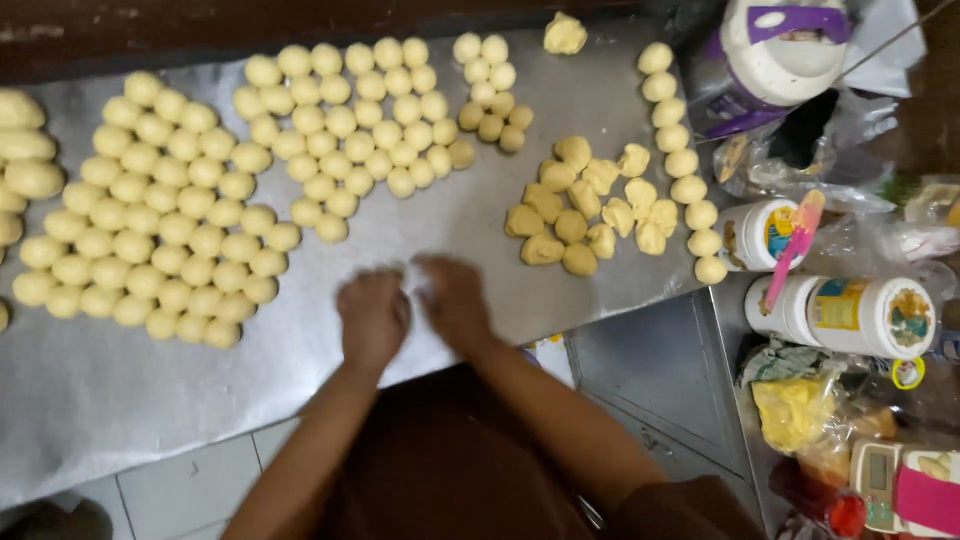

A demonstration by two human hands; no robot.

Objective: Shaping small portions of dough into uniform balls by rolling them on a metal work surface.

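Note:
My left hand and my right hand rest side by side, knuckles up, on a metal work surface. Both are blurred by motion, and whatever lies under the palms is hidden. A heap of rough-cut yellow dough pieces lies just right of my right hand. Several smooth round dough balls are packed in a big cluster to the left. Another cluster of dough balls sits further back, and a single row of dough balls runs down the right edge.
On the right stand a white tub with a purple label, two white jars, a pink spatula, plastic bags and a small scale. A lone dough lump sits at the back. Larger oval dough pieces line the left edge.

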